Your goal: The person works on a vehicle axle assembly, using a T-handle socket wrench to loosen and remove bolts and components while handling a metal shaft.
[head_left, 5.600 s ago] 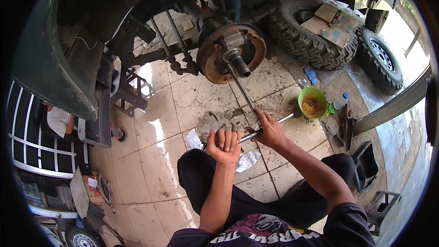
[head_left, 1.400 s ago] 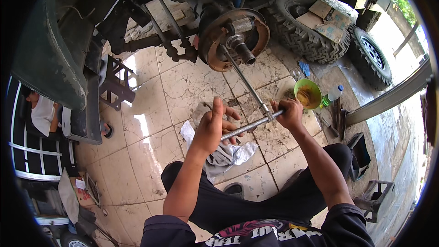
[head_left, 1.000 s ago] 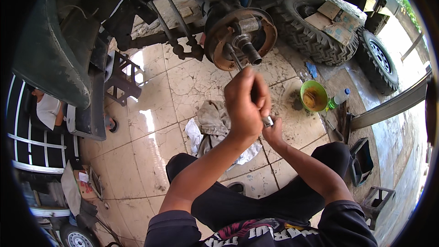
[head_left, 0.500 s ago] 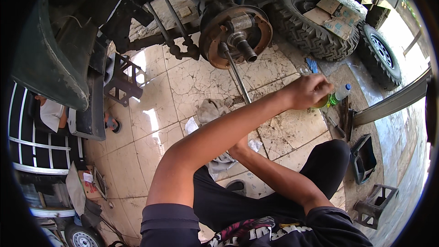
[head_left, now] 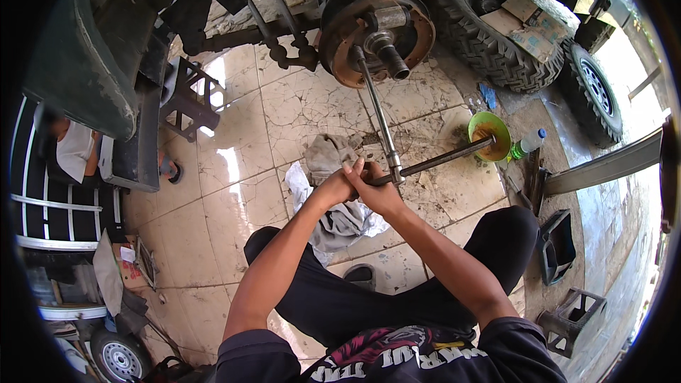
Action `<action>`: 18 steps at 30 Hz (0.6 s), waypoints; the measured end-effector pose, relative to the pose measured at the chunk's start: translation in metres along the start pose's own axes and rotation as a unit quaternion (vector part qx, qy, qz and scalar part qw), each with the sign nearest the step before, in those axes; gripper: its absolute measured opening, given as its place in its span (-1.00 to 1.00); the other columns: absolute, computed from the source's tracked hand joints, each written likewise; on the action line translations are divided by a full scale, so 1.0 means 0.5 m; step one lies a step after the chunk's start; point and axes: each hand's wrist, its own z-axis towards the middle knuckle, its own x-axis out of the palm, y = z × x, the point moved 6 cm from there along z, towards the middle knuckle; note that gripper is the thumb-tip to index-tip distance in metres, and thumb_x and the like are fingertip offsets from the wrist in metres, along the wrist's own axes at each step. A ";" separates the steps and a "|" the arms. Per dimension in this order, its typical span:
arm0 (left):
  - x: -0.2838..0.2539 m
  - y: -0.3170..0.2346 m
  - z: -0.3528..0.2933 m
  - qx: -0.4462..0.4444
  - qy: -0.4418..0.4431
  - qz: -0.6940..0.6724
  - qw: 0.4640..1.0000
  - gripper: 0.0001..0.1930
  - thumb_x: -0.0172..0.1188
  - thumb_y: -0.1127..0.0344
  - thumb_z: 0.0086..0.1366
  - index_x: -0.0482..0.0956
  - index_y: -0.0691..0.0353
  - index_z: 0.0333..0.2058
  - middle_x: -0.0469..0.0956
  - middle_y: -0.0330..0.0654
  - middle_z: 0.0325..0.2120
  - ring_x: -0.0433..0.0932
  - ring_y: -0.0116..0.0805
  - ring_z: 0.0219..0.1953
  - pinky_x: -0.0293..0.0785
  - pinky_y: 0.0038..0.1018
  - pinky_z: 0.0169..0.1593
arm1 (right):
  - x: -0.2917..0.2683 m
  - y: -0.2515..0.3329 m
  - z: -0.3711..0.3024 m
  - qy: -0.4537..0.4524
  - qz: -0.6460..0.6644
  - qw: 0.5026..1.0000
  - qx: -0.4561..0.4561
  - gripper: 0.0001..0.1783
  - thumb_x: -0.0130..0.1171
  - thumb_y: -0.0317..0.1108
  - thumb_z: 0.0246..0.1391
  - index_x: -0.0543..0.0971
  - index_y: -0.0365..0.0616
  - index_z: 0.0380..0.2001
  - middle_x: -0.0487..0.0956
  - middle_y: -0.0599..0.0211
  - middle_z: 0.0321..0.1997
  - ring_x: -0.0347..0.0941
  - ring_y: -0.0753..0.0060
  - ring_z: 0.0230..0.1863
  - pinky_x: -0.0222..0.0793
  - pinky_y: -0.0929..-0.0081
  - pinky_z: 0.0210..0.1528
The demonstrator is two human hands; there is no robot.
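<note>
A long chrome socket wrench shaft (head_left: 377, 108) runs from the rusty wheel hub plate (head_left: 338, 47) toward me. A dark steel bar (head_left: 443, 157) crosses its near end like a T-handle. My left hand (head_left: 339, 188) is closed at the bar's left end, its fingers overlapping my right hand. My right hand (head_left: 381, 197) is wrapped round the bar just left of the shaft. Fingers partly hide that end of the bar. The bar's other end reaches over a green bowl (head_left: 501, 124) on the floor. A threaded axle stub (head_left: 392, 61) juts from the hub.
Grey rags (head_left: 330, 156) lie on the tiles beneath my hands. A green bottle (head_left: 528, 143) stands beside the bowl. Large treaded tyres (head_left: 496, 50) lie at far right. A black tray (head_left: 558, 248) and plastic stool (head_left: 190, 96) flank me. Another person's foot (head_left: 170, 170) shows at left.
My left hand has come from the right, near the bowl, back to the bar's left end beside my right hand. The bar and bowl are now uncovered.
</note>
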 end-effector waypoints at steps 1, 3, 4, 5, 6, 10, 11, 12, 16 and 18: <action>-0.010 0.014 0.000 0.007 -0.035 0.022 0.999 -0.18 -0.32 -0.36 0.36 0.58 0.41 -0.27 0.58 -0.03 -0.49 0.54 -0.29 -0.42 0.44 -0.36 -0.26 | -0.007 0.037 -0.023 0.054 -0.096 0.994 -0.010 -0.35 0.26 0.19 0.03 0.50 -0.33 -0.31 0.55 0.14 -0.45 0.49 0.24 -0.48 0.44 0.32 -0.34; -0.028 0.037 0.002 0.024 -0.101 0.070 0.992 -0.21 -0.33 -0.32 0.38 0.58 0.39 -0.41 0.56 0.00 -0.58 0.54 -0.14 -0.47 0.42 -0.25 -0.25 | -0.049 0.142 -0.094 0.141 -0.298 0.943 -0.042 -0.40 0.30 0.14 0.01 0.53 -0.32 -0.41 0.56 0.10 -0.43 0.51 0.18 -0.48 0.46 0.28 -0.32; -0.014 0.012 0.004 -0.008 -0.059 0.088 0.994 -0.22 -0.29 -0.27 0.39 0.56 0.40 -0.55 0.55 0.00 -0.63 0.54 -0.17 -0.50 0.43 -0.29 -0.26 | -0.085 0.174 -0.126 0.163 -0.401 0.899 -0.065 -0.44 0.32 0.10 0.01 0.54 -0.30 -0.47 0.56 0.10 -0.42 0.52 0.19 -0.45 0.47 0.28 -0.29; -0.008 -0.003 0.005 -0.012 -0.055 0.084 0.995 -0.22 -0.29 -0.26 0.39 0.56 0.39 -0.58 0.54 0.00 -0.65 0.54 -0.16 -0.51 0.43 -0.29 -0.25 | -0.110 0.182 -0.157 0.175 -0.510 0.836 -0.099 -0.51 0.33 0.02 0.03 0.54 -0.27 -0.55 0.55 0.14 -0.40 0.53 0.28 -0.36 0.48 0.32 -0.20; 0.002 -0.013 0.006 -0.017 -0.049 0.078 0.996 -0.21 -0.29 -0.26 0.39 0.55 0.38 -0.62 0.53 -0.01 -0.67 0.54 -0.15 -0.52 0.43 -0.29 -0.25 | -0.131 0.229 -0.184 0.132 -0.502 0.828 -0.213 -0.59 0.37 -0.06 -0.02 0.57 -0.25 -0.50 0.56 0.16 -0.38 0.54 0.22 -0.27 0.44 0.24 -0.09; -0.006 0.001 -0.003 -0.029 -0.057 0.076 0.995 -0.23 -0.25 -0.22 0.40 0.53 0.36 -0.69 0.50 -0.05 -0.74 0.53 -0.13 -0.57 0.43 -0.29 -0.27 | -0.181 0.396 -0.202 -0.078 -0.644 0.600 -0.469 -0.76 0.28 -0.19 0.00 0.58 -0.13 -0.39 0.58 0.23 -0.35 0.46 0.30 -0.08 0.22 0.09 0.13; -0.005 0.005 -0.009 -0.017 -0.053 0.064 0.996 -0.24 -0.24 -0.21 0.40 0.53 0.36 -0.70 0.50 -0.05 -0.74 0.52 -0.14 -0.58 0.43 -0.29 -0.28 | -0.201 0.386 -0.165 -0.095 -0.669 0.585 -0.449 -0.78 0.28 -0.19 -0.01 0.56 -0.11 -0.43 0.58 0.27 -0.37 0.45 0.33 -0.16 0.22 0.13 0.05; -0.002 0.008 -0.018 -0.001 -0.047 0.051 0.998 -0.25 -0.23 -0.20 0.40 0.52 0.36 -0.70 0.51 -0.06 -0.74 0.52 -0.14 -0.59 0.43 -0.29 -0.30 | -0.220 0.379 -0.131 -0.112 -0.694 0.567 -0.428 -0.78 0.28 -0.19 -0.01 0.54 -0.09 -0.48 0.58 0.31 -0.40 0.44 0.35 -0.23 0.23 0.17 -0.03; 0.022 -0.071 -0.059 0.073 -0.041 0.077 0.993 -0.34 -0.15 -0.11 0.40 0.55 0.36 -0.65 0.52 -0.10 -0.73 0.50 -0.26 -0.64 0.41 -0.35 -0.37 | -0.285 0.391 -0.069 -0.166 -0.643 0.600 -0.447 -0.58 0.23 -0.18 0.04 0.43 -0.03 -0.82 0.49 0.40 -0.74 0.38 0.35 -0.56 0.18 0.35 -0.26; 0.005 -0.137 -0.136 0.071 -0.051 0.030 0.996 -0.40 -0.10 -0.06 0.39 0.57 0.35 -0.59 0.51 -0.15 -0.74 0.47 -0.35 -0.66 0.39 -0.39 -0.41 | -0.312 0.344 -0.061 -0.180 -0.621 0.640 -0.415 -0.54 0.23 -0.17 0.03 0.42 -0.03 -0.87 0.48 0.36 -0.76 0.38 0.30 -0.59 0.19 0.31 -0.30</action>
